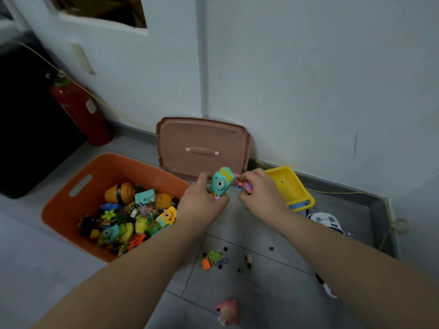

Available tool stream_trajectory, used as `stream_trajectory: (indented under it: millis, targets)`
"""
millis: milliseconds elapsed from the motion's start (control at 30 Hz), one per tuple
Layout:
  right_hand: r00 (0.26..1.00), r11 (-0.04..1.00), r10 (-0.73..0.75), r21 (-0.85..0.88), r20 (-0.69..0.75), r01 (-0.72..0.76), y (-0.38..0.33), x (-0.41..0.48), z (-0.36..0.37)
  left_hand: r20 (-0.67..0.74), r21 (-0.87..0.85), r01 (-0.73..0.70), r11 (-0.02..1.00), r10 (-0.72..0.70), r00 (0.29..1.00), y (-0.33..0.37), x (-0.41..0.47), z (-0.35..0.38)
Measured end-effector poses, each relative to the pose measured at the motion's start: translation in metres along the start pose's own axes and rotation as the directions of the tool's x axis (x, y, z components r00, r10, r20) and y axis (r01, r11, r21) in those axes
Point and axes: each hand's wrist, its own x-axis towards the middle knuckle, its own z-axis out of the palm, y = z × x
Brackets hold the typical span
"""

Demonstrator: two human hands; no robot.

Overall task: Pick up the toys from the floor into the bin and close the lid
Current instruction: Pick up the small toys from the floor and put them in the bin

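An orange bin [71,205] stands on the floor at left, holding several colourful toys. Its brown lid [202,138] leans against the wall behind. My left hand [202,203] grips a teal and yellow toy camera [222,182] just right of the bin's rim. My right hand [259,193] pinches a small pink and purple toy [245,186] beside the camera. On the floor below lie a green and orange toy [212,258], small dark pieces [247,264], and a pink plush figure [226,311].
A yellow toy container [291,186] sits by the wall at right, with a printed white bag [326,222] beside it. A red fire extinguisher [80,110] stands at the left wall. A yellow cord [332,191] runs along the skirting.
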Motion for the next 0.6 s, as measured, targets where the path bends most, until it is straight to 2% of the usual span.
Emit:
stream_trajectory:
  millis: [133,267,433,600]
  targets:
    - [0.998,0.998,-0.056,0.044,0.001,0.055,-0.045,0.014,0.011,-0.058,0.001,0.025,1.000,-0.025,0.998,-0.020,0.000,-0.036]
    - [0.994,0.992,-0.099,0.084,0.041,0.095,-0.094,0.029,0.037,-0.093,0.032,0.115,0.993,-0.111,0.989,-0.057,0.005,-0.079]
    - [0.967,0.988,-0.148,0.084,0.208,0.133,-0.147,0.033,0.079,-0.111,0.105,0.254,0.962,-0.242,0.964,-0.110,0.008,-0.134]
    - [0.878,0.979,-0.201,0.046,0.434,0.201,-0.176,0.021,0.116,-0.050,0.215,0.340,0.915,-0.338,0.940,-0.161,-0.002,-0.163]
